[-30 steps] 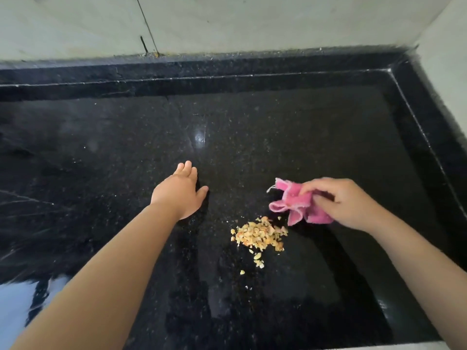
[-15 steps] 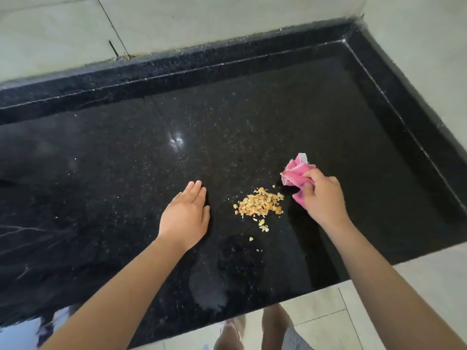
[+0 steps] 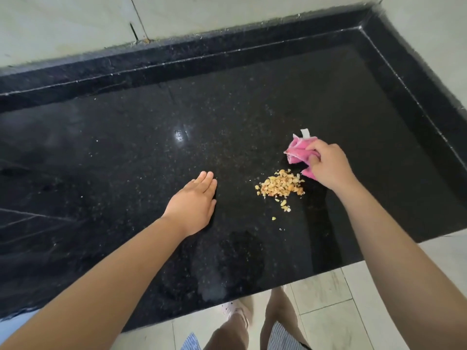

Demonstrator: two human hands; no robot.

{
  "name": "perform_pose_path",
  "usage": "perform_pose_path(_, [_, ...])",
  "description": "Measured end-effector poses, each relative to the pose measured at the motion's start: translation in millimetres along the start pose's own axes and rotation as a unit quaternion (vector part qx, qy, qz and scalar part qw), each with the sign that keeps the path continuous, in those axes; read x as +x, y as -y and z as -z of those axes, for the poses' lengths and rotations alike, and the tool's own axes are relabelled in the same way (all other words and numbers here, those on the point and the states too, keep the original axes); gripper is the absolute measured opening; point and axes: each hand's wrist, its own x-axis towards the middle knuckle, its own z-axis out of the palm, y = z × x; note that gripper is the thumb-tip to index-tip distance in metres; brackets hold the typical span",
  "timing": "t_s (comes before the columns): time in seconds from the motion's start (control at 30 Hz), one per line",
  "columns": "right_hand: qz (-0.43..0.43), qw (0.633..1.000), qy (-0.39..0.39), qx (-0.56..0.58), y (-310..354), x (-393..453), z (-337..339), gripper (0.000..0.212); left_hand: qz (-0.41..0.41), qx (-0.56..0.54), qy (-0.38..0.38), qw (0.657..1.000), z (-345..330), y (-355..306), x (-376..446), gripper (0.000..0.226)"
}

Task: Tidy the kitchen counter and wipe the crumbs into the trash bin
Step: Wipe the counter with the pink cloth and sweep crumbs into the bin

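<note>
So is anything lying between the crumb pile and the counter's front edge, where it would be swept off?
Nothing visible does. From the crumb pile to the counter front edge there are only a few stray crumbs on bare stone. The trash bin is not in view.

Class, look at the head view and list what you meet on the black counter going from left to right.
Left hand flat on the counter → pile of crumbs → right hand gripping the pink cloth.
</note>
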Motion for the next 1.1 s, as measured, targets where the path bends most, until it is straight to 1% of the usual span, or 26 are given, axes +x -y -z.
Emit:
perform_pose_path(0.1, [0.021, 0.997, 0.072, 0.026, 6.3, -6.8, -3.6, 0.025, -0.004, 0.006, 0.001, 1.000, -0.5, -0.9, 0.1, 0.054])
perform_pose_path(0.23, [0.061, 0.984, 0.169, -0.018, 13.8, -14.3, -1.8, 0.018, -0.005, 0.020, 0.008, 1.000, 0.6, -0.3, 0.0, 0.055])
perform_pose_path(0.37, [0.078, 0.966, 0.232, -0.084, 3.5, -30.0, -0.9, 0.020, -0.006, 0.036, 0.017, 0.999, 2.3, -0.9, -1.4, 0.055])
perform_pose_path(0.53, [0.069, 0.949, 0.300, -0.071, -11.3, -68.7, -7.2, 0.024, 0.003, 0.024, 0.026, 0.999, 6.0, -2.3, -3.2, 0.055])
perform_pose_path(0.6, [0.059, 0.952, 0.298, -0.027, -15.6, -80.9, -8.3, 0.026, 0.010, 0.024, 0.030, 0.999, 7.1, -3.5, -2.5, 0.054])
perform_pose_path(0.7, [0.032, 0.963, 0.265, 0.047, -11.6, -85.7, 4.2, 0.023, 0.013, 0.025, 0.038, 0.999, 8.8, -6.3, -2.8, 0.054])
perform_pose_path(0.77, [0.037, 0.967, 0.242, 0.073, -1.3, -76.7, 17.0, 0.026, 0.015, 0.024, 0.046, 0.999, 8.3, -6.2, -2.3, 0.053])
perform_pose_path(0.83, [0.067, 0.971, 0.224, 0.053, 15.6, -61.0, 25.8, 0.029, 0.010, 0.035, 0.060, 0.998, 6.8, -5.2, -0.3, 0.054])
perform_pose_path(0.9, [0.093, 0.973, 0.212, 0.010, 32.5, -40.1, 25.8, 0.032, -0.004, 0.051, 0.070, 0.996, 4.3, -3.7, 2.9, 0.056])
perform_pose_path(0.97, [0.116, 0.971, 0.206, -0.040, 45.4, -19.0, 16.6, 0.035, 0.001, 0.035, 0.077, 0.996, 5.6, -2.5, 2.4, 0.059])
perform_pose_path(1.1, [0.130, 0.958, 0.225, -0.119, 53.2, 7.1, -9.7, 0.025, 0.007, -0.016, 0.079, 0.997, 14.4, -1.9, -1.8, 0.065])
